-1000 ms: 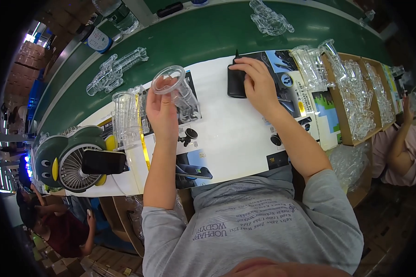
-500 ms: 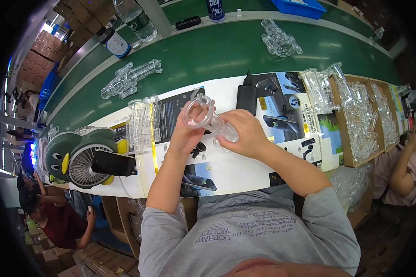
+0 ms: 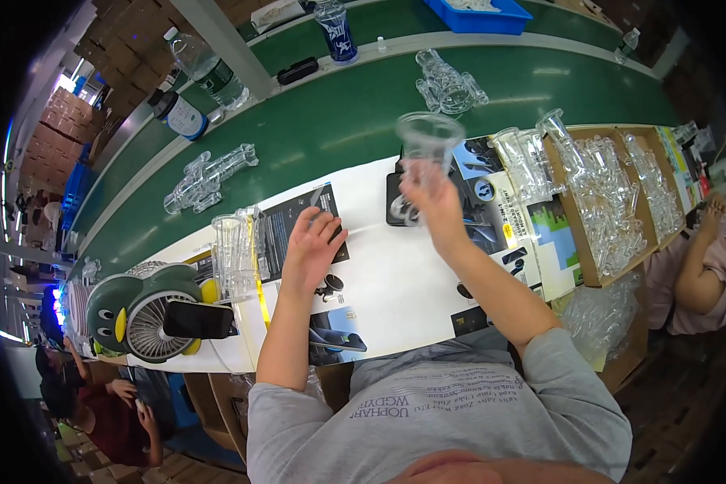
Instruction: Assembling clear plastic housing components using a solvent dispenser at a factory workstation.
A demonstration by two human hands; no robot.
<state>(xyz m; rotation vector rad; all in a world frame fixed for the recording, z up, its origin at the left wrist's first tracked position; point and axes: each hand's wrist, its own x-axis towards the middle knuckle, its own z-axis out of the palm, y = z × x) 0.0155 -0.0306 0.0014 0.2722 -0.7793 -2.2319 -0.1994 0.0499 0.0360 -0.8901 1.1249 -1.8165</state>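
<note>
In my right hand [image 3: 437,202] is a clear, tube-like piece with a wide round rim [image 3: 430,129], raised over the far side of the work surface and smeared by motion. A black object [image 3: 395,200] lies partly hidden behind that hand. My left hand [image 3: 310,248] holds nothing; its fingers are apart above the printed sheets [image 3: 379,298]. To its left stand several clear tubes [image 3: 232,258]. More clear tubes [image 3: 524,165] stand right of my right hand. Farther off on the green belt [image 3: 323,133] lie two clear assemblies, one at left [image 3: 210,177] and one near the middle [image 3: 448,85].
At right a cardboard box [image 3: 593,278] holds many small clear parts. A penguin-shaped fan [image 3: 153,310] with a phone [image 3: 198,319] before it stands at left. Bottles [image 3: 206,73] and a blue bin [image 3: 484,20] line the far ledge. Other people sit at both sides.
My left hand has let go of the clear piece and opened. My right hand has carried it up and away from me. The view has shifted somewhat.
</note>
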